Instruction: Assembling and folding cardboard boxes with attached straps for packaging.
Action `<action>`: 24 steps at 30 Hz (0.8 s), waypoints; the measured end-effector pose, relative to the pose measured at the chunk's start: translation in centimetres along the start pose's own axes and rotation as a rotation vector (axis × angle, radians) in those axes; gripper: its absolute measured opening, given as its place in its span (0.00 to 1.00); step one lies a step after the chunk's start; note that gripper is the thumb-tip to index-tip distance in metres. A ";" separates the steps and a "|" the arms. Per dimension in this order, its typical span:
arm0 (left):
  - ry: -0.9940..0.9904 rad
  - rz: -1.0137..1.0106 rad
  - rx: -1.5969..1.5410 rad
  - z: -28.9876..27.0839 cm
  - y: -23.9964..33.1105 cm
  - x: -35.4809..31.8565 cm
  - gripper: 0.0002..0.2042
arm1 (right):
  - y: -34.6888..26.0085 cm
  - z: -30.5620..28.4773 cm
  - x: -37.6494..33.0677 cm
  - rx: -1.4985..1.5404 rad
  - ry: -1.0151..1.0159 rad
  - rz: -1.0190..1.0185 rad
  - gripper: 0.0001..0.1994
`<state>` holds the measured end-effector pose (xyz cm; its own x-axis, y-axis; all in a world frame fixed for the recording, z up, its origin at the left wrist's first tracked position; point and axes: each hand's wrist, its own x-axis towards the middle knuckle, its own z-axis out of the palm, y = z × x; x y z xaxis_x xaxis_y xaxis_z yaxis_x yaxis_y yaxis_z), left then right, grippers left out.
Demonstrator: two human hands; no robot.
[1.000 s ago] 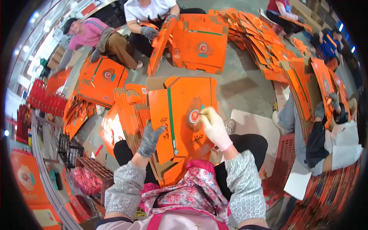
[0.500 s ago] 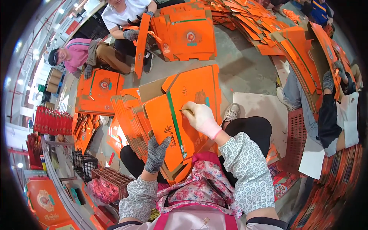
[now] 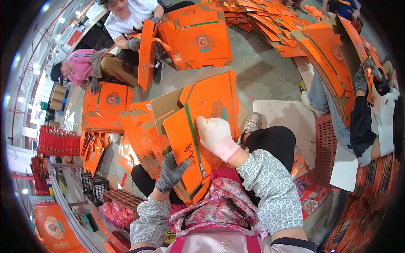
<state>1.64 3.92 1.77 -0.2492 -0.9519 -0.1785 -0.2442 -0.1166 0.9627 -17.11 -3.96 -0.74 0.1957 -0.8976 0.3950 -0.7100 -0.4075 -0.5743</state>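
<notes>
A flattened orange carton (image 3: pixel 177 130) with a green stripe (image 3: pixel 192 126) lies tilted across my lap, on top of several similar ones. My left hand (image 3: pixel 172 170), in a grey knitted glove, holds its left edge, with the thumb on the orange face and the other fingers at the side. My right hand (image 3: pixel 216 134), in a white glove with a pink cuff, presses down on the carton beside the stripe. Its fingers are curled closed, and what they hold, if anything, is hidden under them.
A fanned pile of flat cartons (image 3: pixel 141 130) leans at my left. Two people sit ahead with orange cartons; another person's gloved hands (image 3: pixel 366 76) hold cartons at the right. A red plastic crate (image 3: pixel 325 147) stands right of my leg, a brown crate (image 3: pixel 122 200) at lower left.
My right hand has drawn toward me along the green stripe, its fingers curling further under. My left hand stays at the carton's edge. The whole view has shifted slightly.
</notes>
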 end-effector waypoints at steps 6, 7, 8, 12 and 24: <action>0.023 -0.131 -1.025 0.7 -0.9 2.3 0.18 | 1.1 -0.4 -0.3 0.049 -0.126 0.003 0.03; 0.101 -0.142 -0.963 0.5 -2.4 3.0 0.17 | 1.3 -0.1 -0.3 0.071 -0.117 0.000 0.03; 0.181 -0.155 -0.902 0.2 -4.3 3.4 0.17 | 1.3 0.3 -0.4 0.094 -0.112 -0.004 0.03; 0.190 -0.092 -0.817 0.6 -6.4 5.0 0.13 | 1.8 0.1 -0.3 0.106 -0.148 0.022 0.04; 0.095 -0.133 -0.854 1.1 -6.6 5.4 0.12 | 1.3 0.3 -1.0 0.083 -0.065 0.245 0.06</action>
<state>0.83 -0.17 -5.80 -0.1804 -0.9303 -0.3193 0.5302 -0.3654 0.7651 -17.98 -3.64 -2.12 0.0696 -0.9790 0.1914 -0.6844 -0.1865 -0.7049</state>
